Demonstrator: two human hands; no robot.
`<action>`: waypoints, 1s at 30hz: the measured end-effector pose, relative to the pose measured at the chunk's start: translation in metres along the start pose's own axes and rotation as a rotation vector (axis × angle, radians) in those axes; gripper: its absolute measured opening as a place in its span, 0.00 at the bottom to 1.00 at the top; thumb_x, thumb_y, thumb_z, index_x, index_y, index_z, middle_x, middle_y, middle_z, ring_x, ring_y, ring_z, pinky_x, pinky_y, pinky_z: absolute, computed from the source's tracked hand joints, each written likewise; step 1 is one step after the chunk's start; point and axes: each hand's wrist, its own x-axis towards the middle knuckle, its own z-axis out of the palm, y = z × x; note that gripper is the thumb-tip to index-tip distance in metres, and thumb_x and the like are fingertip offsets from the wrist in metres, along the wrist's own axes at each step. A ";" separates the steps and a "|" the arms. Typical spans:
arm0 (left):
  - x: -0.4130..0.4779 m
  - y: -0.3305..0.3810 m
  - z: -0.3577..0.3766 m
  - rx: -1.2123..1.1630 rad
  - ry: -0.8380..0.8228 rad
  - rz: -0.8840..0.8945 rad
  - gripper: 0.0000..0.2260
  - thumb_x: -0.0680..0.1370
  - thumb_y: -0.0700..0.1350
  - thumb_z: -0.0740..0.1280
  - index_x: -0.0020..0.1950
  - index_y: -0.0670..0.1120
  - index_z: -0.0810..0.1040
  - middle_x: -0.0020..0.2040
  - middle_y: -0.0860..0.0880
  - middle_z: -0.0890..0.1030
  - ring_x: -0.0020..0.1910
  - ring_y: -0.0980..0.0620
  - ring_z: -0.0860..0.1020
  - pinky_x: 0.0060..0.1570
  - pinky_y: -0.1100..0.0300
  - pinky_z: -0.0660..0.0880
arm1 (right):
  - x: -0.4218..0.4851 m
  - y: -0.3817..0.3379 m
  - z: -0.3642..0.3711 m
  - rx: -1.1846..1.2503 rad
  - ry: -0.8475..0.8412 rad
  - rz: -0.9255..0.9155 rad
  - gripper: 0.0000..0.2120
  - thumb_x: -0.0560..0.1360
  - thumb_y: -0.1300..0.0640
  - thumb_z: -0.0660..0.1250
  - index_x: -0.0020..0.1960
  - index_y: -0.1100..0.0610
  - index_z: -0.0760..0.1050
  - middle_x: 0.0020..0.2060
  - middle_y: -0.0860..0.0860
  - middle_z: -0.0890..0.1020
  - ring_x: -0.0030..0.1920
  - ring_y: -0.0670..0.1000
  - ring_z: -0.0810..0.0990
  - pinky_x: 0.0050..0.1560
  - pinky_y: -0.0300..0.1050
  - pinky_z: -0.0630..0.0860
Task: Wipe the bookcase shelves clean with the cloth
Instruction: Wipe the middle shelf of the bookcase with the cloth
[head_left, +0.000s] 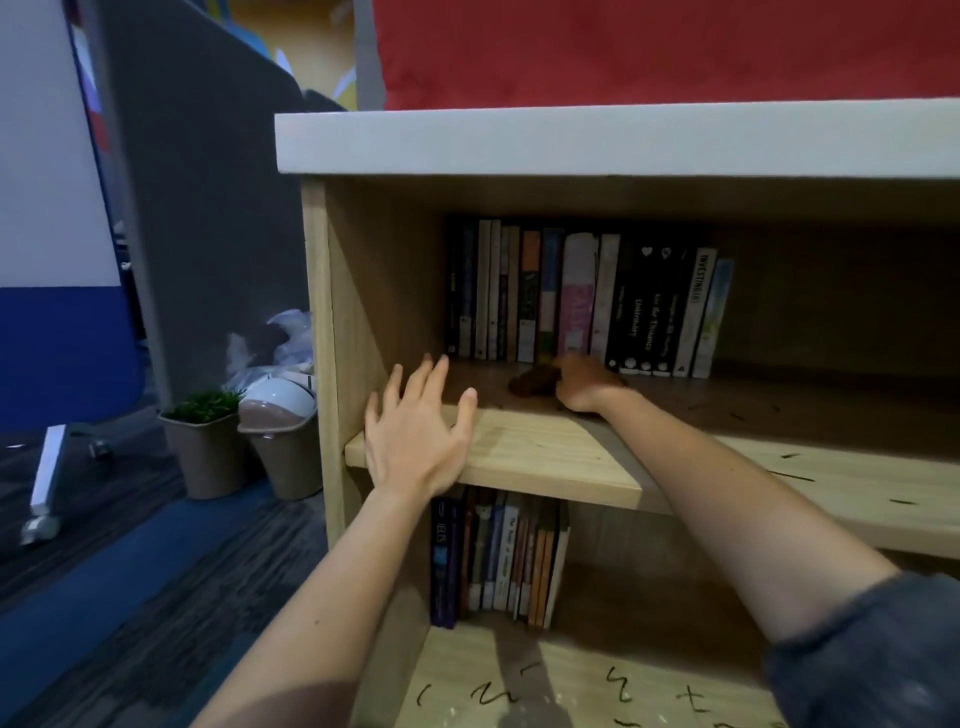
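head: worn camera | faces forward-down | close to bookcase | single view

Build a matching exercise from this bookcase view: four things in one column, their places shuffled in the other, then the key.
Things
1. cloth
2. left hand
3. potted plant
4. IELTS book

Places
A. on the floor, left of the bookcase
B. leftmost in the lower row of books
C. deep on the upper shelf, gripped by the right hand
D. at the upper shelf's front edge, fingers spread

Pairs: 1-C, 2-D, 3-A, 4-B
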 end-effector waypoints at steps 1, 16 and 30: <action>0.001 0.000 0.000 -0.003 0.002 -0.001 0.24 0.80 0.59 0.51 0.75 0.54 0.57 0.76 0.55 0.59 0.76 0.52 0.52 0.72 0.49 0.50 | 0.001 -0.004 -0.002 0.055 -0.048 0.004 0.19 0.78 0.63 0.53 0.68 0.58 0.67 0.65 0.59 0.71 0.60 0.58 0.73 0.59 0.50 0.73; -0.006 -0.006 -0.018 -0.052 -0.312 0.129 0.24 0.82 0.57 0.45 0.77 0.53 0.53 0.78 0.55 0.51 0.76 0.55 0.48 0.73 0.53 0.43 | -0.237 -0.006 -0.014 0.365 -0.078 -0.401 0.23 0.74 0.70 0.60 0.48 0.40 0.74 0.50 0.37 0.76 0.54 0.33 0.72 0.57 0.31 0.68; -0.072 -0.006 -0.025 0.008 -0.323 0.193 0.23 0.82 0.54 0.47 0.77 0.55 0.48 0.78 0.55 0.50 0.76 0.55 0.43 0.72 0.50 0.37 | -0.242 -0.034 0.039 0.647 0.315 -0.209 0.19 0.73 0.72 0.62 0.56 0.53 0.76 0.50 0.44 0.78 0.54 0.40 0.74 0.61 0.36 0.70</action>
